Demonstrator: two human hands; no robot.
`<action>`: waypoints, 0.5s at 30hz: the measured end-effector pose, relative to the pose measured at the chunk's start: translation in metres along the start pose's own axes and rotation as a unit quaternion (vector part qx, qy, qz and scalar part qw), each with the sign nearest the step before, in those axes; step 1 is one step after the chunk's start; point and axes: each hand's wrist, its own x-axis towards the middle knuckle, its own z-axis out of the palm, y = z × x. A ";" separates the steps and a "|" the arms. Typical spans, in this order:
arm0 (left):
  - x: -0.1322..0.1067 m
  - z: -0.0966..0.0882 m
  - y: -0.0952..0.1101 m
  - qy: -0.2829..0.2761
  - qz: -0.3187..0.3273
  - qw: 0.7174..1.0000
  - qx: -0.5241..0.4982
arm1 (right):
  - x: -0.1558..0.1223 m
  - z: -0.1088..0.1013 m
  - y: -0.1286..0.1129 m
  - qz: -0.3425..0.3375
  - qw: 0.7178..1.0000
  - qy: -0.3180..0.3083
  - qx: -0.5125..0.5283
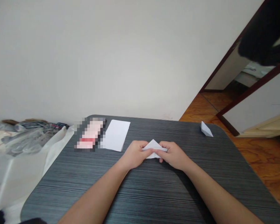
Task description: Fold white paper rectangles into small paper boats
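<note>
Between left grip point(134, 154) and right grip point(174, 155), firm pinch on folded paper point(153, 145), both pressed inward, over tabletop point(177, 186). Risk: uneven pressure skewing crease, paper slipping free.

Folded paper point(154, 149) between left hand point(134, 154), right hand point(174, 155)

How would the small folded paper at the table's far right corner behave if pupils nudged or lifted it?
The folded paper looks thin, so probably very light; a nudge could slide it across the dark table. Its creases may stiffen it slightly, but a pinch could crush it. On its narrow edge, it may tip.
</note>
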 end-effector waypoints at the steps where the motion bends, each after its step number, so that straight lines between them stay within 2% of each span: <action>1: 0.000 0.000 0.000 0.001 0.000 1.000 0.001 | 0.000 0.000 0.000 -0.001 1.000 -0.002 0.002; 15: 0.001 -0.001 -0.003 0.007 0.006 1.000 0.009 | 0.002 -0.002 0.009 0.025 0.999 -0.014 0.023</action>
